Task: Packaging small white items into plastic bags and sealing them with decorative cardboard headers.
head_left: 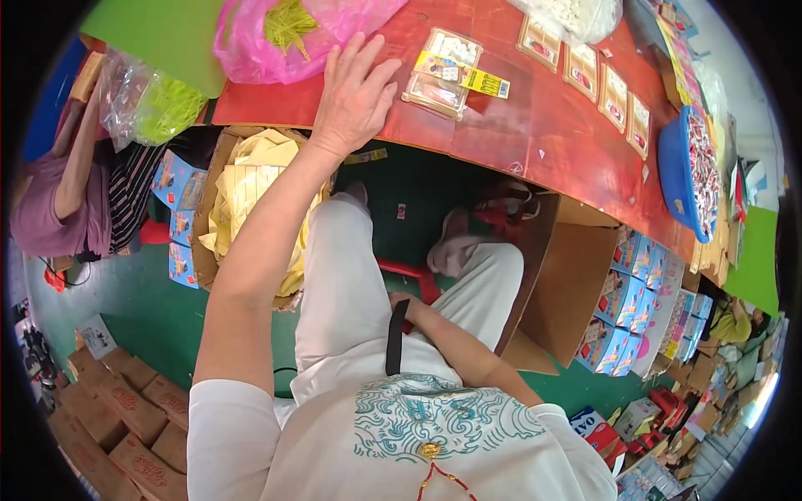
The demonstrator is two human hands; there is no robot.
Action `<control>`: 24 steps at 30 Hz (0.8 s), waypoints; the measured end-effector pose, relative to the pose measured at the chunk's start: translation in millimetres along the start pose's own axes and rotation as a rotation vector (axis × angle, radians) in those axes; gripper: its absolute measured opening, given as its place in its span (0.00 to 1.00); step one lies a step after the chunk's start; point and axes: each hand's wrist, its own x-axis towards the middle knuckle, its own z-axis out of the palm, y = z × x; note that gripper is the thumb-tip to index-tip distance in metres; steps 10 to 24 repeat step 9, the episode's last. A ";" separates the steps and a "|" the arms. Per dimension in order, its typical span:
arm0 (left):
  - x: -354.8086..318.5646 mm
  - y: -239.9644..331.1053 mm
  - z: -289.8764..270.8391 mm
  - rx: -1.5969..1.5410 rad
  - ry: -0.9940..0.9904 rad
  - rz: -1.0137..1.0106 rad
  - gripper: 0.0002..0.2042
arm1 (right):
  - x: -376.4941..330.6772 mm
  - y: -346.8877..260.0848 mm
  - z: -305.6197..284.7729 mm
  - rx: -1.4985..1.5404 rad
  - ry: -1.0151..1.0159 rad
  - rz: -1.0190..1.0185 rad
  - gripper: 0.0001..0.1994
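Observation:
My left hand (355, 96) rests palm down at the near edge of the red table (493, 146), fingers stretched out and nothing in them. Just beyond it lies a pink plastic bag (251, 50) holding thin yellow-green strips (288, 25). To the hand's right is a clear plastic tray (443, 73) of white pieces and small packets, with a yellow printed strip (462, 73) across it. My right hand (403, 302) is down between my thighs by a black strap (395, 338); its fingers are mostly hidden.
Several small filled trays (581, 71) line the table's far right, near a blue basin (687, 175) of wrapped packets. A carton of yellow pieces (219, 209) stands left of my legs, an open carton (564, 288) right. Another person (63, 200) sits at far left. Brown cartons (125, 409) are stacked lower left.

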 end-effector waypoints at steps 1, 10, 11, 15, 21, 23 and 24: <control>-2.9 -2.7 -3.8 0.018 -0.007 -0.009 0.15 | -4.1 -10.9 -6.5 -0.140 -0.073 0.023 0.24; -0.4 5.9 -6.2 -0.125 -0.032 -0.111 0.16 | 29.5 48.2 22.3 0.529 -0.188 -0.149 0.23; -0.4 5.9 -6.2 -0.125 -0.032 -0.111 0.16 | 29.5 48.2 22.3 0.529 -0.188 -0.149 0.23; -0.4 5.9 -6.2 -0.125 -0.032 -0.111 0.16 | 29.5 48.2 22.3 0.529 -0.188 -0.149 0.23; -0.4 5.9 -6.2 -0.125 -0.032 -0.111 0.16 | 29.5 48.2 22.3 0.529 -0.188 -0.149 0.23; -0.4 5.9 -6.2 -0.125 -0.032 -0.111 0.16 | 29.5 48.2 22.3 0.529 -0.188 -0.149 0.23; -0.4 5.9 -6.2 -0.125 -0.032 -0.111 0.16 | 29.5 48.2 22.3 0.529 -0.188 -0.149 0.23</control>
